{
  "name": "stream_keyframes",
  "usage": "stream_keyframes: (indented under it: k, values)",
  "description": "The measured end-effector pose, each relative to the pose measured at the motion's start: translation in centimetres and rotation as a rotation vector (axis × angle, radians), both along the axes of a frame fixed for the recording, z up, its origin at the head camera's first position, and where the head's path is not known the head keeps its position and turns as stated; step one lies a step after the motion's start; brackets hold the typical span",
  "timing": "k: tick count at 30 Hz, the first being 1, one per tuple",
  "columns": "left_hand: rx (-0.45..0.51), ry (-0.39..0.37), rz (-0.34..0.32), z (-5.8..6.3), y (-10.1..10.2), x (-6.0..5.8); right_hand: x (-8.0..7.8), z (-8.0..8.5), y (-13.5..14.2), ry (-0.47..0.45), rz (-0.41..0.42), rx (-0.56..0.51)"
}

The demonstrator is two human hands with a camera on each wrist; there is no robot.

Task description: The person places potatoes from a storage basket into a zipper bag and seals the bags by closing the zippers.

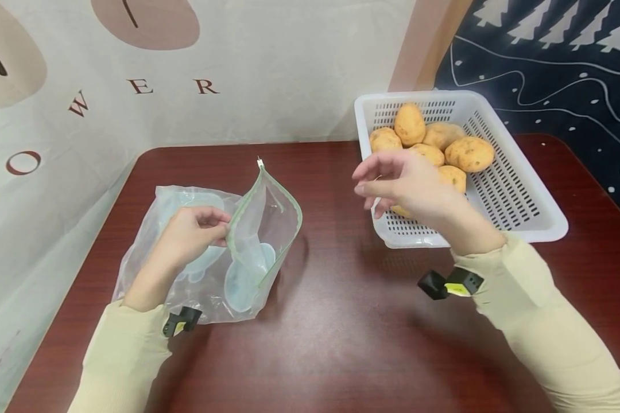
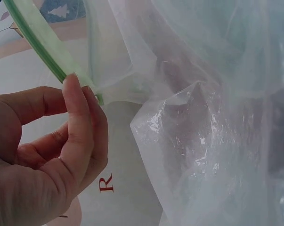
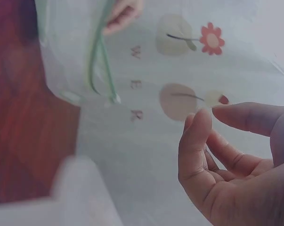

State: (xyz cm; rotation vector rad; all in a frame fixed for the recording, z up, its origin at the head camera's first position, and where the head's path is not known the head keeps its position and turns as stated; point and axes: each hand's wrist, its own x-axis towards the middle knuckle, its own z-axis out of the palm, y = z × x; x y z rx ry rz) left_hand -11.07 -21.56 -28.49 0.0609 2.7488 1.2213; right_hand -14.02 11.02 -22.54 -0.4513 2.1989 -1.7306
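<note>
My left hand (image 1: pixel 188 232) pinches the green-edged rim of a clear zip bag (image 1: pixel 214 304) on the left of the table. The bag's mouth gapes toward the right, with a white zip slider (image 1: pixel 260 163) at its top corner. Pale blue patches print its side. In the left wrist view, thumb and fingers (image 2: pixel 78 117) meet on the green zip strip (image 2: pixel 43 52). My right hand (image 1: pixel 408 186) hovers over the near left side of a white basket (image 1: pixel 547 226) of potatoes (image 1: pixel 469 154). Its fingers curve loosely with nothing between them, as the right wrist view shows too.
The brown table (image 1: pixel 341 344) runs between bag and basket. Behind it hangs a pale printed cloth (image 1: pixel 289 69), with a dark tree-patterned cloth (image 1: pixel 547 86) at the right. Several potatoes lie toward the basket's back left. Small black cameras sit on both wrists.
</note>
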Motion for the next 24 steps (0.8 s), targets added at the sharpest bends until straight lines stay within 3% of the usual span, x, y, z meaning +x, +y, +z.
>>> stream_keyframes:
  k: [7, 11, 20, 24]
  values:
    - [0.137, -0.003, 0.002, -0.1, 0.1, 0.0, -1.1, 2.2, 2.8, 0.017, -0.039, -0.162]
    - [0.161, -0.006, 0.004, -0.1, 0.1, 0.0, -2.2, 3.3, 4.4, -0.001, -0.029, -0.228]
    - [0.208, -0.019, 0.016, -0.2, 0.0, 0.1, -5.7, 4.2, 7.8, 0.011, -0.096, -0.233]
    - [0.219, -0.022, 0.014, -0.2, 0.0, 0.1, -7.0, 4.1, 9.3, 0.019, -0.148, -0.100]
